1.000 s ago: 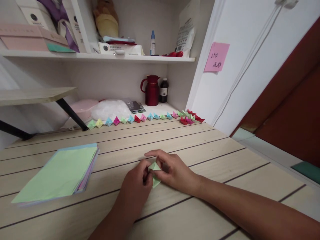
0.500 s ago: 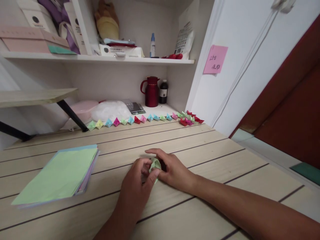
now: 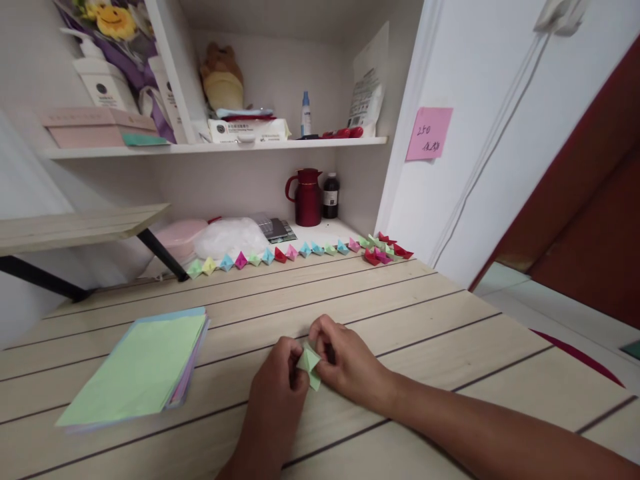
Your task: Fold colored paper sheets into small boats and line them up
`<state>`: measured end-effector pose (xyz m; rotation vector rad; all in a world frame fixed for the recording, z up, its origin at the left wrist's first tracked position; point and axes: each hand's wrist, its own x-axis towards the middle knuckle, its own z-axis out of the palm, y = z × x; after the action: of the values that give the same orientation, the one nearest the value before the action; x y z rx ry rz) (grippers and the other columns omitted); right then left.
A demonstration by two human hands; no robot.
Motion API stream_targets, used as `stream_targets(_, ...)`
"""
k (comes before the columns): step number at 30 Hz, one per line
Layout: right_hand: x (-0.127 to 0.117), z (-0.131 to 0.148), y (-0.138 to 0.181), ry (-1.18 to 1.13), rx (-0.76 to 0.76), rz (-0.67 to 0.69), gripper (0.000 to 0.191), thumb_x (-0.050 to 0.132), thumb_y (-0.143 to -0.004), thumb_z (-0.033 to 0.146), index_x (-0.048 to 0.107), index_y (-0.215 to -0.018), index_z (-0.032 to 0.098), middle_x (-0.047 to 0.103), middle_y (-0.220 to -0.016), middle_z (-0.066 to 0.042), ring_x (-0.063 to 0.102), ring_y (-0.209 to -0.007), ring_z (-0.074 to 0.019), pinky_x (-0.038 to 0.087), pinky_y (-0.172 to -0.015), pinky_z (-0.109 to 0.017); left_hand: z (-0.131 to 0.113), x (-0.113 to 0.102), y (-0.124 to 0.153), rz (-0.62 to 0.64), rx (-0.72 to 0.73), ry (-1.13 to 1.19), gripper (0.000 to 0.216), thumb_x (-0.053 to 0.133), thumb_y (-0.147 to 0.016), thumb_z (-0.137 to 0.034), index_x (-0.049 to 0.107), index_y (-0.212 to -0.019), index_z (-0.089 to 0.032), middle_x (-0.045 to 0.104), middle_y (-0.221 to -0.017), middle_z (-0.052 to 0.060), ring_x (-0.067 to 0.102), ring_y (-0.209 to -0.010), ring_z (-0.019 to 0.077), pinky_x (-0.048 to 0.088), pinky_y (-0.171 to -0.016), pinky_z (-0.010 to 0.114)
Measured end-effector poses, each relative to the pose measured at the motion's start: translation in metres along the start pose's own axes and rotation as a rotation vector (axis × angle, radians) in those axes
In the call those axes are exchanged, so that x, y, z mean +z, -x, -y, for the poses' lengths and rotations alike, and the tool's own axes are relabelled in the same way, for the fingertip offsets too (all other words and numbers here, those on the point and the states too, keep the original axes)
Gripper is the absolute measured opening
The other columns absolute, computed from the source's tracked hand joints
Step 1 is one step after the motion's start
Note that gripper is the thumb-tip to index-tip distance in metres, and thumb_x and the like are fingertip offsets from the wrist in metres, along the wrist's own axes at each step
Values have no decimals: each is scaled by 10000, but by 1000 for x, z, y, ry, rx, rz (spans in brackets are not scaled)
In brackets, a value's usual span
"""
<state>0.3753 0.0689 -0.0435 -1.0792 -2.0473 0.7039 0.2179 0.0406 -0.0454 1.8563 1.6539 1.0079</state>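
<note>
Between my two hands is a small folded piece of light green paper (image 3: 309,361), with pointed corners showing. My left hand (image 3: 281,377) pinches its left side between thumb and curled fingers. My right hand (image 3: 343,353) is closed at its right edge, thumb and fingertips against the paper. Both hands rest low over the wooden tabletop. To the left lies a stack of coloured paper sheets (image 3: 143,367), light green on top. Beyond my hands, a row of small folded paper boats (image 3: 280,255) runs along the table's back edge, with several more bunched at its right end.
A dark red jug (image 3: 307,200) and a dark bottle (image 3: 331,195) stand in the shelf behind the table. A small raised wooden stand (image 3: 85,230) with black legs is at the left. A pink note (image 3: 429,134) sticks to the white wall.
The green paper has turned and opened into a pointed shape between my hands. My right index finger, stretched out before, is now curled in. The view has tilted up slightly.
</note>
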Motion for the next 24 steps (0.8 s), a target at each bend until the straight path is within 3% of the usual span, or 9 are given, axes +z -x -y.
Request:
stream_targets(4,1,-2,1,73,-1,-28,221,577,-640,81,483,-783,220,506,-608,68,450,-579,-116,314,-602,-224,-1,2,2,15,41,-89,251,424,-680,-36,511,-813,-230,636,-807,6,577,-717,175,396,-654,277)
stream_targets(9,-1,-1,2,-54,15,-4,245,554,-669,67,437,-812,227,475,-604,82,427,-542,-100,282,-531,-202,1,2,4,-93,97,-88,173,492,-745,-115,506,-872,-233,637,-852,21,603,-795,204,441,-708,323)
stream_targets(13,-4,0,1,-142,-7,25,248,543,-688,52,425,-822,224,479,-621,84,436,-541,-92,292,-524,-195,5,2,4,-212,233,-47,175,547,-742,-136,502,-877,-238,632,-924,25,604,-895,212,456,-794,356)
stream_targets(16,-5,-1,1,-148,-19,27,250,524,-691,36,437,-832,223,469,-615,86,432,-538,-89,298,-525,-192,6,1,3,-192,330,-61,213,510,-743,-94,525,-897,-241,637,-957,23,603,-934,204,453,-829,356)
stream_targets(19,-4,-2,1,-109,-34,18,276,515,-661,12,449,-825,223,463,-616,85,430,-550,-90,293,-528,-190,4,0,3,-112,292,-112,245,479,-756,-84,551,-926,-245,653,-884,10,616,-845,196,456,-764,336)
stream_targets(24,-2,0,1,18,-54,13,262,529,-647,11,475,-798,218,503,-636,74,455,-599,-102,330,-625,-222,0,1,3,-30,87,-292,267,459,-745,-66,568,-925,-230,664,-795,27,604,-764,228,420,-677,334)
